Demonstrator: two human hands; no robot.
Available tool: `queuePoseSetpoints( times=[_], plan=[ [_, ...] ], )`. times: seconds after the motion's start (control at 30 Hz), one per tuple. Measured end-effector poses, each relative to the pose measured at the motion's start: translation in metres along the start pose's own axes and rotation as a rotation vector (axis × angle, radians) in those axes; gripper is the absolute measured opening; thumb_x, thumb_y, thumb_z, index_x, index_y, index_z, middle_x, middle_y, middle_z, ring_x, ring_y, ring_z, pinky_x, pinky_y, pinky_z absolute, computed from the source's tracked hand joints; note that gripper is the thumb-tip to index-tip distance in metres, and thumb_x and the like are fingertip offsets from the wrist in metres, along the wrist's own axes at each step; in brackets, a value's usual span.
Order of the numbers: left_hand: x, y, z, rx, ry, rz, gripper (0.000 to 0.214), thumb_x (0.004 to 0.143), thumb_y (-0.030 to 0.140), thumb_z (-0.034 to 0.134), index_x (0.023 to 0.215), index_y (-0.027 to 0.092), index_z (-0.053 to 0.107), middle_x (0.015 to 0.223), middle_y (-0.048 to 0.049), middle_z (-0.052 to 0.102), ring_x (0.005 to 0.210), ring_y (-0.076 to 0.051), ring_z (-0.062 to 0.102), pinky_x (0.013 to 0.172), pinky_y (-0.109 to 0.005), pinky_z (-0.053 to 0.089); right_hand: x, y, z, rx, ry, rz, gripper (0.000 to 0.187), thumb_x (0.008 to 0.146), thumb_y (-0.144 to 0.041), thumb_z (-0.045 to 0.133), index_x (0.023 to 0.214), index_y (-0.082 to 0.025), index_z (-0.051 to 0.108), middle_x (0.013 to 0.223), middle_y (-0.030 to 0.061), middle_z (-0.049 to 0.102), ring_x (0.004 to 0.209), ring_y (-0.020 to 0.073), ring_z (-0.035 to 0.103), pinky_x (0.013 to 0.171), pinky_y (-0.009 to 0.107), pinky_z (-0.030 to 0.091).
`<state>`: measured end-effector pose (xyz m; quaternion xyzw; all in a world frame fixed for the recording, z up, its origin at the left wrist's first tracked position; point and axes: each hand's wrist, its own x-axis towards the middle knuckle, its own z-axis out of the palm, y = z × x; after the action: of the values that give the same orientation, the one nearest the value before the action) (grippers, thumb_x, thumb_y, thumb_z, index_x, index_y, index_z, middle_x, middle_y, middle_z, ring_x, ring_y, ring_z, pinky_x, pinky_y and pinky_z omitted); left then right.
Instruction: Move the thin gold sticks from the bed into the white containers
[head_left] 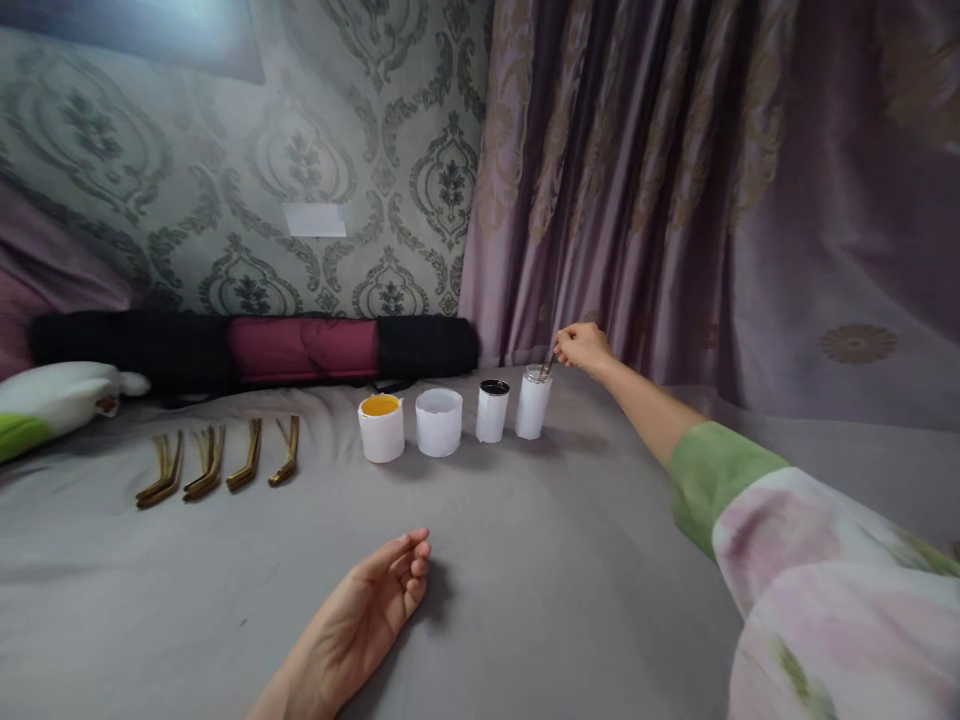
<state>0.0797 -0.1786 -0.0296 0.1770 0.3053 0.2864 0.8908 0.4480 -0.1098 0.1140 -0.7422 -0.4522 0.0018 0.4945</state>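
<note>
My right hand (583, 347) is closed in a pinch on a thin, dark brownish strip (549, 366). The strip's lower end is at the mouth of a tall white-wrapped jar (531, 408), the rightmost of the containers. To the jar's left are a white container with a dark rim (491, 415), a wide white tub (439, 425) and a white tub with a yellow inside (382, 435). My left hand (373, 610) rests palm up on the grey sheet, its fingers loosely curled and holding nothing.
Several groups of bent gold-brown strips (241, 458) lie in a row on the left of the grey sheet (480, 580). A black and maroon roll (300, 348) runs along the wall. A white and green plush toy (56, 400) lies far left. Purple curtains (637, 180) hang behind my right hand.
</note>
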Motion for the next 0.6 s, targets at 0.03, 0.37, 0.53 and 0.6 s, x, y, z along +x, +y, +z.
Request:
queuePoseSetpoints(
  times=[0.03,0.37,0.53,0.6],
  plan=[
    [0.000,0.000,0.000,-0.002,-0.001,0.002,0.017,0.074,0.007,0.050,0.090,0.008,0.054,0.079,-0.0056,0.056,0.059,-0.005,0.053,0.054,-0.016,0.047,0.000,0.002,0.002,0.004,-0.007,0.004,0.012,0.070,-0.021,0.057,0.061,-0.014,0.059,0.049,0.0015,0.059,0.033,0.0051,0.048,0.034,0.015,0.038],
    [0.001,-0.001,-0.003,-0.008,-0.006,0.007,0.018,0.072,0.007,0.053,0.090,0.006,0.054,0.080,-0.0068,0.055,0.061,-0.006,0.052,0.055,-0.017,0.047,-0.007,0.011,0.014,0.035,-0.081,0.051,0.012,0.067,-0.021,0.061,0.058,-0.013,0.059,0.046,0.0018,0.059,0.033,0.0056,0.048,0.032,0.015,0.037],
    [0.003,0.000,-0.002,-0.013,-0.010,0.004,0.018,0.073,0.007,0.053,0.090,0.007,0.055,0.080,-0.0068,0.055,0.061,-0.006,0.052,0.054,-0.017,0.047,-0.009,0.013,0.017,0.006,-0.115,0.072,0.009,0.068,-0.019,0.059,0.061,-0.012,0.059,0.054,0.0045,0.062,0.035,0.0067,0.050,0.032,0.016,0.038],
    [0.004,0.000,-0.003,-0.012,-0.007,0.000,0.018,0.073,0.008,0.052,0.090,0.007,0.054,0.081,-0.0070,0.055,0.061,-0.007,0.052,0.054,-0.018,0.047,-0.008,0.014,0.018,-0.010,-0.133,0.080,0.009,0.068,-0.018,0.058,0.062,-0.012,0.059,0.057,0.0053,0.063,0.036,0.0071,0.051,0.032,0.016,0.039]
  ],
)
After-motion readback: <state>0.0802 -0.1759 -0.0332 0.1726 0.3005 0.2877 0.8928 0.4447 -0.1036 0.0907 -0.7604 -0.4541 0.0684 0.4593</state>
